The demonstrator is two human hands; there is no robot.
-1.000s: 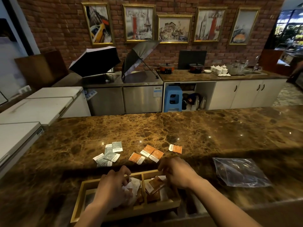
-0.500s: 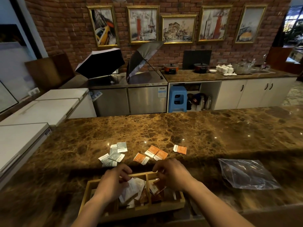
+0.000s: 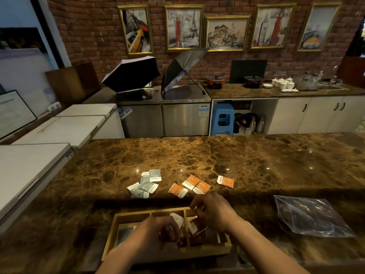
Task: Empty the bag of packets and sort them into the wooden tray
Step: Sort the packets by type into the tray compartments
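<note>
The wooden tray (image 3: 126,237) sits low in the frame, just left of centre, on the brown marble counter (image 3: 227,155), and it has three compartments side by side. I have both hands over it. My left hand (image 3: 156,237) hangs above the middle compartment with the fingers curled in; a pale packet (image 3: 177,219) pokes up just past the fingertips, but I cannot tell whether the fingers actually pinch it. My right hand (image 3: 214,211) is over the right compartment, fingers bent down toward the packets there; whether it grips one I cannot tell either. The right compartment holds a dark, jumbled heap of packets, the left one shows something pale on its floor, too dim to name.

To the lower right, well apart from the tray, the clear plastic bag (image 3: 312,216) lies flat on the counter.

Further up, past the tray, loose packets rest on the marble: a cluster of grey-green packets (image 3: 145,184) left of centre, overlapping one another, and a group of three orange packets (image 3: 189,186) beside them. One more orange packet (image 3: 225,180) lies alone to their right.

At the top of the frame, a brick wall carries framed pictures (image 3: 183,27).
</note>
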